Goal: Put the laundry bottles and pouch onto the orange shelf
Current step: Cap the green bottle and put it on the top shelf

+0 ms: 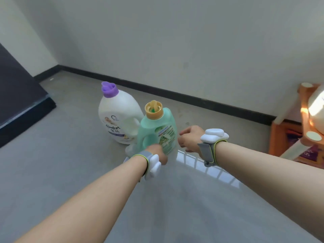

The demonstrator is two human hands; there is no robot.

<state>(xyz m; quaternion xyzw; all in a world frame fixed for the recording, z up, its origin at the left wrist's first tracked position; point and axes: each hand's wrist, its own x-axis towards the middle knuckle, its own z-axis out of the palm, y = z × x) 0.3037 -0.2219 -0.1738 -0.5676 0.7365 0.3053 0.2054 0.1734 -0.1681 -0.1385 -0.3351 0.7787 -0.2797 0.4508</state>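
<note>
Two laundry bottles stand on the grey floor. The white bottle (117, 114) with a purple cap is behind and to the left. The green bottle (158, 128) with a yellow cap is in front. My left hand (158, 152) is against the green bottle's lower front by its handle, fingers curled toward it; whether it grips is hidden. Beside the bottle's right side my right hand (190, 138) hovers with fingers loosely curled, holding nothing. The orange shelf (287, 137) is at the right edge, with a white bottle (316, 109) on top and a purple pouch (308, 153) lower down.
A white wall with a dark baseboard (175, 94) runs behind the bottles. A dark piece of furniture (19, 102) stands at the left. A bright window reflection (206, 165) lies on the floor below my right wrist.
</note>
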